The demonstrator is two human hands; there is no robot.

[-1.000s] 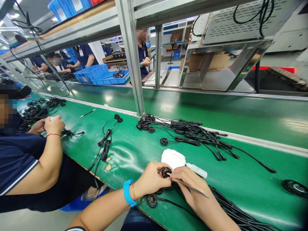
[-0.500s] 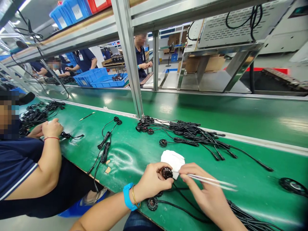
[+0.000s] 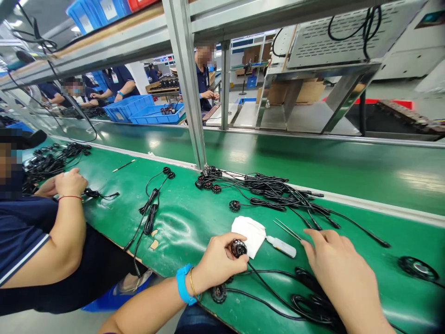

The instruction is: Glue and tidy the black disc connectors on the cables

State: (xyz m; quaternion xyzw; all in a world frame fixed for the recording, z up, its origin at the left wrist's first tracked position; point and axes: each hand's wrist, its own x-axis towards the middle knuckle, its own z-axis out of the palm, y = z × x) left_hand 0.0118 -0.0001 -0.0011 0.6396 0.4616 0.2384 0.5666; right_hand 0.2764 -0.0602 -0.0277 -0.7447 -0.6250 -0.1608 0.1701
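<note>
My left hand (image 3: 222, 260) is closed around a round black ribbed part (image 3: 239, 248), with a black cable (image 3: 264, 280) running down from it to the right. To the right, my right hand (image 3: 342, 269) has thumb and index finger at the near end of thin metal tweezers (image 3: 287, 228); their two separated prongs point up and left. Between the hands lies a small white squeeze bottle (image 3: 283, 247) with a narrow nozzle, beside a folded white tissue (image 3: 248, 232). Another round black part (image 3: 219, 293) lies beneath my left wrist.
A pile of black cables (image 3: 271, 188) with round ends lies behind the tissue. Another round part (image 3: 417, 268) lies at the right. A co-worker's hand (image 3: 71, 183) is busy at the left. A metal post (image 3: 186, 83) rises at the bench's back edge.
My right hand has moved right, away from the round part, and the tweezers have turned so their prongs point up-left. The squeeze bottle now shows plainly. My left hand keeps its hold.
</note>
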